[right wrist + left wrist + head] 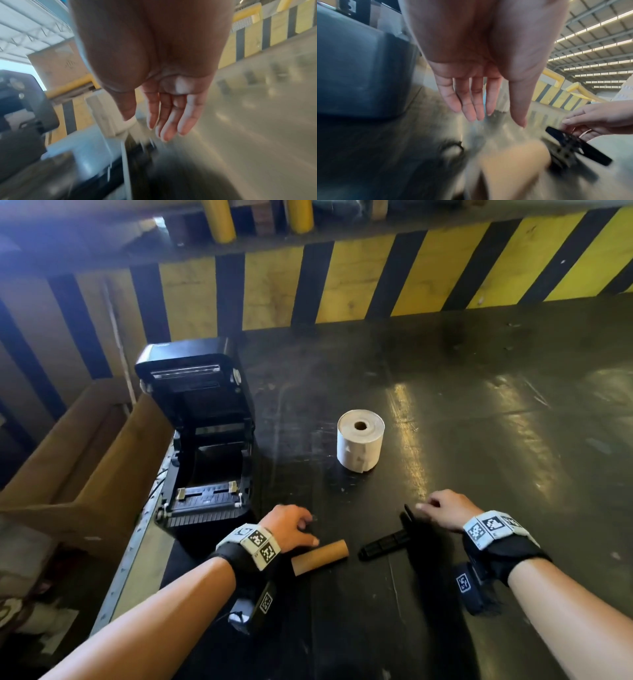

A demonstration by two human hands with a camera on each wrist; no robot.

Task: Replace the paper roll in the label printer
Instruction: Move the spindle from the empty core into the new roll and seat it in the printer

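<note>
here the label printer (202, 446) stands at the left edge of the dark bench (479, 440), its lid swung up and back so the roll bay lies open; no roll shows in the bay. the new paper roll (360, 440), white, stands on end near the middle of the bench, well apart from the printer and from both hands. near the front edge lie two parts side by side but apart: the bare cardboard core (320, 556) on its side, and to its right the black spindle (385, 544), also lying down, with a flat black flange at its far end. the left hand (291, 527) is just beyond the core, palm down, its fingers straight and loosely spread in the left wrist view, holding nothing; whether the thumb touches the core cannot be told. the right hand (445, 508) is just beside the spindle's flange with fingers relaxed and near straight, gripping nothing. a brown cardboard box (85, 467) sits off the bench's left edge, and a yellow and black striped barrier (376, 282) runs along the far edge.
</note>
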